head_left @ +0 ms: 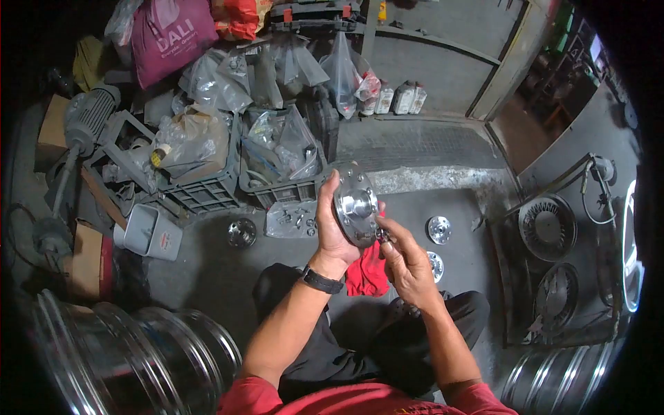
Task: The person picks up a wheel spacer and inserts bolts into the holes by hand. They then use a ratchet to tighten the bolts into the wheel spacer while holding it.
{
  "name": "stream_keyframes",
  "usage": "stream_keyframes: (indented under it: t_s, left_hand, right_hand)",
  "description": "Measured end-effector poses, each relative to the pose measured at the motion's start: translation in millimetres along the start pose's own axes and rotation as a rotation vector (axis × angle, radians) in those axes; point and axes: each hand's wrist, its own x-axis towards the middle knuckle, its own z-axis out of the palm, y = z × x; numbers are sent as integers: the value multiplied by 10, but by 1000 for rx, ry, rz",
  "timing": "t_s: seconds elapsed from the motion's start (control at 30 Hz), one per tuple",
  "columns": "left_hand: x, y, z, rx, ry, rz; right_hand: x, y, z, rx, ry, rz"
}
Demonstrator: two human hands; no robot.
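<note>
My left hand [333,238] is wrapped around the edge of a shiny round metal hub flange [357,202], which has a raised centre and holes around its rim. It is held up tilted in front of me. At the flange's lower right edge, my right hand [413,270] pinches a small dark metal piece [382,236], too small to name. Below the hands lies a red cloth [368,274]. Similar flanges rest on the floor: one flange [439,229] and a partly hidden flange [436,265] to the right, and a darker flange [242,233] to the left.
A clear plastic bag [291,221] of small metal parts lies ahead on the floor. Behind it stand plastic crates [207,194] of bagged items. A grey bin [153,233] is at left. Chrome wheel rims [131,353] stand at lower left, more wheels [548,227] at right.
</note>
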Motion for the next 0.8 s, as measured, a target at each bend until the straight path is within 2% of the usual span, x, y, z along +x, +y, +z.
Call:
stream_keyframes:
  t_s: [0.13,0.2,0.27,0.3,0.33,0.37,0.4,0.47,0.5,0.57,0.7,0.77,0.8]
  left_hand:
    - [-6,-52,-85,68,90,161]
    - [-39,-67,-64,109,104,208]
    - [-71,-79,12,321,62,458]
    - [-74,-64,15,321,62,458]
    - [-80,-41,12,442,15,538]
    - [-87,-25,6,564,-32,616]
    - [-89,-20,-6,565,-33,614]
    - [-95,-14,-34,765,-81,771]
    - [-105,-3,-36,765,-84,768]
    - [-113,29,-36,962,-105,860]
    - [-93,25,-24,967,-106,814]
    - [-120,-22,100,660,58,674]
    - [-96,-28,50,660,58,675]
  right_hand:
    - [1,4,34,-23,30,-15]
    - [4,-52,28,69,-8,73]
    - [7,-9,78,146,-1,84]
    - [8,7,107,225,5,95]
    - [4,-5,119,225,6,96]
    - [-5,-32,125,298,6,154]
    - [-10,-60,130,371,6,211]
    - [-22,-126,145,434,12,263]
    - [-26,-162,146,494,11,314]
    - [-27,-233,161,497,15,314]
    - [-40,-223,183,445,37,302]
    - [-46,-140,183,323,40,216]
    - [-53,-83,174,204,46,135]
